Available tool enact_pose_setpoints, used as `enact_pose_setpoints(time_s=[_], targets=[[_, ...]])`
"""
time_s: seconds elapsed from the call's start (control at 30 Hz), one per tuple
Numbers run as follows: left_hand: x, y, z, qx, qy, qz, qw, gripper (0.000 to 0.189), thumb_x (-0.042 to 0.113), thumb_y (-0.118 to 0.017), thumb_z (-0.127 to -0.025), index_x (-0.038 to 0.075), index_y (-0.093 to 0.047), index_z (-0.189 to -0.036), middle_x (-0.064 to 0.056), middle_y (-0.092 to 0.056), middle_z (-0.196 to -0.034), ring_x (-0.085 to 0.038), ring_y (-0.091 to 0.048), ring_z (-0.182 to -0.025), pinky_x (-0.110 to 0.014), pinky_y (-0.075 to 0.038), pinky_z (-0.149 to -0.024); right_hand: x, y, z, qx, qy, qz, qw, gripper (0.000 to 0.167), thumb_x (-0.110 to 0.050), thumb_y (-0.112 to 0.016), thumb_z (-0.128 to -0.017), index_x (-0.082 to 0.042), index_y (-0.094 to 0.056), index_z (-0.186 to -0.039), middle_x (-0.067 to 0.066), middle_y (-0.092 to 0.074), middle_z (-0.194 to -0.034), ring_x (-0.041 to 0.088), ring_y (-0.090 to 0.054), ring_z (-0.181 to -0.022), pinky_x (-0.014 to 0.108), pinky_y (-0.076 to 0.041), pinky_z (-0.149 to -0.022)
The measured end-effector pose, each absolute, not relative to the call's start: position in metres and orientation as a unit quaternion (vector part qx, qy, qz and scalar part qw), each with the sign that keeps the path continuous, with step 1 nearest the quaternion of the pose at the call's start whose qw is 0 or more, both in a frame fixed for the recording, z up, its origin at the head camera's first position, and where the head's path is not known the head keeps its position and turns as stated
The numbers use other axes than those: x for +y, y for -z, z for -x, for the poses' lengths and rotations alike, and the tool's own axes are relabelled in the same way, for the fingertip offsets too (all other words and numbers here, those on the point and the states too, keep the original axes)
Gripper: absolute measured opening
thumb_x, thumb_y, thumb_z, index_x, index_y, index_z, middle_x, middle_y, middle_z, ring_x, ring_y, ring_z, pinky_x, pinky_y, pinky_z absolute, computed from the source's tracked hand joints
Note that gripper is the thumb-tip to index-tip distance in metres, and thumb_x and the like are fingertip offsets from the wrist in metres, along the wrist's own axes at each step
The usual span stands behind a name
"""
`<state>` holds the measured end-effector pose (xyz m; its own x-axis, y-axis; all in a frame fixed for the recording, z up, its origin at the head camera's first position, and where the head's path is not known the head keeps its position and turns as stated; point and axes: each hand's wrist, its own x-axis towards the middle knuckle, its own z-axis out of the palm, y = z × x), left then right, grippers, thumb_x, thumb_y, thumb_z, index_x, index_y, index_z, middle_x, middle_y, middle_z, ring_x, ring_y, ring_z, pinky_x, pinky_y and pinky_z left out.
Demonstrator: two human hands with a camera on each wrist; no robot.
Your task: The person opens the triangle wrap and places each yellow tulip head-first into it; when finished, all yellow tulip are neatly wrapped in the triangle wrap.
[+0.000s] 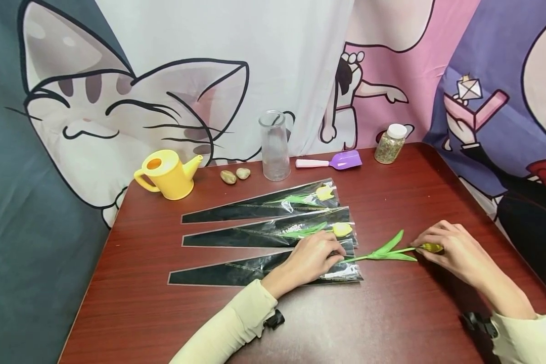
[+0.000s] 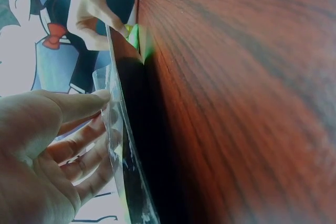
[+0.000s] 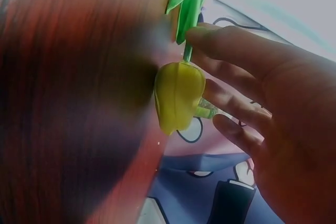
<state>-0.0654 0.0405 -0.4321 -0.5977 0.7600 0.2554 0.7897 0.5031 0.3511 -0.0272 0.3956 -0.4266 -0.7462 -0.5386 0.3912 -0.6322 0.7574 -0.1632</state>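
Note:
In the head view my left hand (image 1: 310, 257) is at the wide right end of the nearest black-and-clear flower sleeve (image 1: 227, 273). Its thumb and fingers pinch the sleeve's clear film (image 2: 114, 109), seen in the left wrist view. My right hand (image 1: 459, 255) pinches the green stem of a yellow tulip (image 3: 179, 97) just under the bloom. The tulip lies sideways, bloom to the right, leaves (image 1: 389, 250) in the middle. Its stem's left end reaches the sleeve's mouth by my left fingertips; whether it is inside is hard to tell.
Behind lie two more sleeves, the middle one (image 1: 227, 239) and the far one (image 1: 227, 212), each with a yellow tulip. Along the back stand a yellow watering can (image 1: 173, 177), two stones (image 1: 228, 177), a glass vase (image 1: 275, 151), a purple scoop (image 1: 346, 160) and a white-capped jar (image 1: 389, 146).

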Motion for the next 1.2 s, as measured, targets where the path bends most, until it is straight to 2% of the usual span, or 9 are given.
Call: enact_pose_setpoints(time_s=[0.07,0.13,0.23,0.33,0.57,0.63,0.73,0.87,1.2], targets=[[0.041,0.432,0.066,-0.865,0.222,0.448,0.034,0.010,0.028,-0.070,-0.092,0.025,-0.077,-0.098,0.014,-0.063,-0.096,-0.002,-0.056,-0.090,-0.016,-0.046,-0.075,0.395,0.427,0.028,-0.921,-0.140,-0.324,0.163,0.025,-0.016,-0.082,-0.066,-0.024,-0.076,-0.088,-0.014,-0.067,-0.089,0.014,-0.053,-0.087,0.032,-0.031,-0.071],[0.041,0.432,0.066,-0.864,0.223,0.449,0.035,0.010,0.028,-0.070,-0.092,0.025,-0.077,-0.098,0.014,-0.063,-0.096,-0.002,-0.055,-0.089,-0.016,-0.045,-0.074,0.395,0.427,0.029,-0.920,-0.137,-0.328,0.166,0.010,-0.031,-0.077,-0.079,-0.024,-0.075,-0.087,-0.015,-0.067,-0.087,0.014,-0.054,-0.085,0.033,-0.032,-0.070],[0.041,0.432,0.066,-0.864,0.224,0.449,0.035,0.010,0.028,-0.070,-0.092,0.025,-0.077,-0.098,0.014,-0.064,-0.096,-0.002,-0.056,-0.090,-0.016,-0.045,-0.074,0.394,0.427,0.030,-0.918,-0.135,-0.329,0.174,0.039,-0.055,-0.054,-0.095,-0.024,-0.076,-0.084,-0.015,-0.066,-0.084,0.015,-0.054,-0.083,0.036,-0.033,-0.070],[0.041,0.431,0.066,-0.865,0.222,0.448,0.036,0.010,0.028,-0.070,-0.092,0.025,-0.077,-0.098,0.014,-0.064,-0.096,-0.003,-0.056,-0.091,-0.017,-0.046,-0.075,0.391,0.426,0.029,-0.918,-0.134,-0.327,0.179,0.057,-0.062,-0.035,-0.098,-0.025,-0.076,-0.083,-0.016,-0.065,-0.082,0.016,-0.053,-0.083,0.037,-0.032,-0.071],[0.043,0.429,0.066,-0.864,0.220,0.451,0.042,0.010,0.029,-0.069,-0.093,0.025,-0.077,-0.098,0.014,-0.064,-0.097,-0.003,-0.056,-0.094,-0.017,-0.045,-0.079,0.377,0.418,0.025,-0.913,-0.162,-0.337,0.165,0.048,-0.059,-0.043,-0.098,-0.027,-0.076,-0.086,-0.019,-0.064,-0.083,0.013,-0.051,-0.089,0.042,-0.031,-0.078],[0.045,0.429,0.066,-0.864,0.218,0.452,0.044,0.010,0.029,-0.069,-0.093,0.025,-0.077,-0.098,0.014,-0.064,-0.097,-0.004,-0.056,-0.095,-0.017,-0.045,-0.080,0.370,0.417,0.023,-0.910,-0.172,-0.345,0.156,0.032,-0.052,-0.056,-0.095,-0.028,-0.076,-0.088,-0.019,-0.064,-0.085,0.012,-0.052,-0.090,0.043,-0.031,-0.080],[0.047,0.427,0.065,-0.863,0.218,0.453,0.046,0.011,0.030,-0.069,-0.092,0.026,-0.077,-0.098,0.014,-0.065,-0.097,-0.004,-0.056,-0.095,-0.017,-0.045,-0.080,0.359,0.419,0.022,-0.906,-0.182,-0.354,0.144,0.009,-0.032,-0.074,-0.081,-0.028,-0.076,-0.089,-0.020,-0.063,-0.086,0.010,-0.052,-0.091,0.042,-0.031,-0.081],[0.050,0.426,0.064,-0.860,0.223,0.457,0.048,0.010,0.030,-0.070,-0.092,0.026,-0.077,-0.098,0.014,-0.063,-0.095,-0.002,-0.055,-0.091,-0.016,-0.044,-0.076,0.343,0.424,0.021,-0.902,-0.191,-0.362,0.135,0.022,-0.017,-0.080,-0.068,-0.027,-0.075,-0.087,-0.020,-0.062,-0.086,0.009,-0.052,-0.092,0.039,-0.031,-0.082],[0.053,0.424,0.062,-0.853,0.230,0.466,0.045,0.012,0.029,-0.071,-0.092,0.023,-0.077,-0.100,0.014,-0.062,-0.093,0.000,-0.052,-0.084,-0.013,-0.042,-0.069,0.308,0.435,0.024,-0.880,-0.248,-0.387,0.122,0.026,-0.010,-0.083,-0.069,-0.025,-0.076,-0.090,-0.016,-0.063,-0.091,0.010,-0.054,-0.092,0.039,-0.031,-0.088]])
